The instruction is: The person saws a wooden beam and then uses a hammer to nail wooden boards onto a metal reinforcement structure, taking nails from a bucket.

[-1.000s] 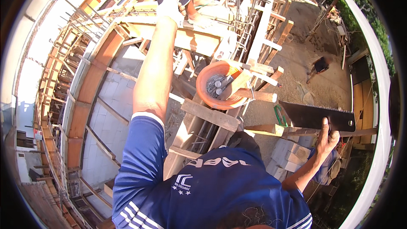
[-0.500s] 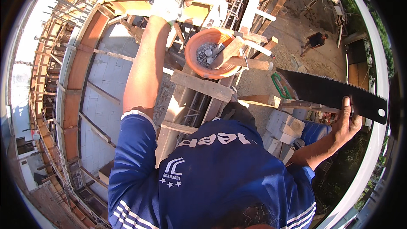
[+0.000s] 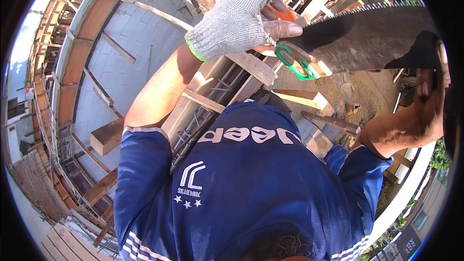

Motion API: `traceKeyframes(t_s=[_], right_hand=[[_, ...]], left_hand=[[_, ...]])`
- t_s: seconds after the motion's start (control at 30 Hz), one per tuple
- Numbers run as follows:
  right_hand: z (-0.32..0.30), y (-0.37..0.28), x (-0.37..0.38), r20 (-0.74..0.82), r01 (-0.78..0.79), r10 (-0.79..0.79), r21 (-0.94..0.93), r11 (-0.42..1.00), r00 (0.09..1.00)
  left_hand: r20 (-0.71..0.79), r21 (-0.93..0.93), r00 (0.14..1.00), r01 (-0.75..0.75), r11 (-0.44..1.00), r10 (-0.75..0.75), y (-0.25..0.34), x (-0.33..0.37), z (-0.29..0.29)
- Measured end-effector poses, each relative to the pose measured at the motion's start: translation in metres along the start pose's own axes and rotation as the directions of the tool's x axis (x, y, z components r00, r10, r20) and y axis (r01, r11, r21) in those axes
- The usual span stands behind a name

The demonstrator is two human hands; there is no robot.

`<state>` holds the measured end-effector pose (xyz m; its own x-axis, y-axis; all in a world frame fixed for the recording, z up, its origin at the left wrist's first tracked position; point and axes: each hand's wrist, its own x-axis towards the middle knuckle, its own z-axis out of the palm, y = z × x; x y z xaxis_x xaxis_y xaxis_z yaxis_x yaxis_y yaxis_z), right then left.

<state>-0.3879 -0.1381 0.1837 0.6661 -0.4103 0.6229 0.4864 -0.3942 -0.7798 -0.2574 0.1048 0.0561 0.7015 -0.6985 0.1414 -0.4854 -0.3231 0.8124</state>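
At the far left runs a curved band of brown formwork panels (image 3: pixel 65 101), with a floor of pale blocks (image 3: pixel 108 55) beside it and loose timber strips lying across. A short squared timber (image 3: pixel 107 137) sits left of the person's blue shirt (image 3: pixel 270 179). The left hand (image 3: pixel 234 24), in a grey knitted glove with a green cuff and bare fingertips, is partly open, its fingers curled and the thumb apart from them. Its thumb tip points at the near end of the saw; whether they touch I cannot tell. Below that hand, steel bars (image 3: pixel 195 128) run between long timbers, and behind its fingers shows part of an orange bucket (image 3: pixel 290 13). The saw (image 3: pixel 372 38) spans the upper right, its dark blade teeth-up in view, its green handle (image 3: pixel 305 71) toward the left hand and well above the sandy ground (image 3: pixel 369 92). At the far right, the right hand (image 3: pixel 432 92) grips the blade's other end, thumb and fingers closed on it
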Motion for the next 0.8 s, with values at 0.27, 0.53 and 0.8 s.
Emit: traceKeyframes(t_s=[0.27, 0.53, 0.8], right_hand=[[0.13, 0.085, -0.079, 0.52, -0.031, 0.072, -0.086, 0.996, 0.851], [0.235, 0.101, -0.163, 0.732, 0.282, -0.035, -0.218, 0.934, 0.681], [0.258, 0.131, -0.193, 0.881, 0.198, -0.233, 0.163, 0.966, 0.413]], left_hand=[[-0.293, 0.214, 0.951, -0.037, 0.976, 0.1, -0.054, -0.079, 0.01], [-0.306, 0.503, 0.95, 0.215, 0.837, -0.06, -0.108, -0.143, 0.021], [-0.295, -0.404, 0.827, 0.346, 0.847, -0.479, -0.163, -0.218, 0.021]])
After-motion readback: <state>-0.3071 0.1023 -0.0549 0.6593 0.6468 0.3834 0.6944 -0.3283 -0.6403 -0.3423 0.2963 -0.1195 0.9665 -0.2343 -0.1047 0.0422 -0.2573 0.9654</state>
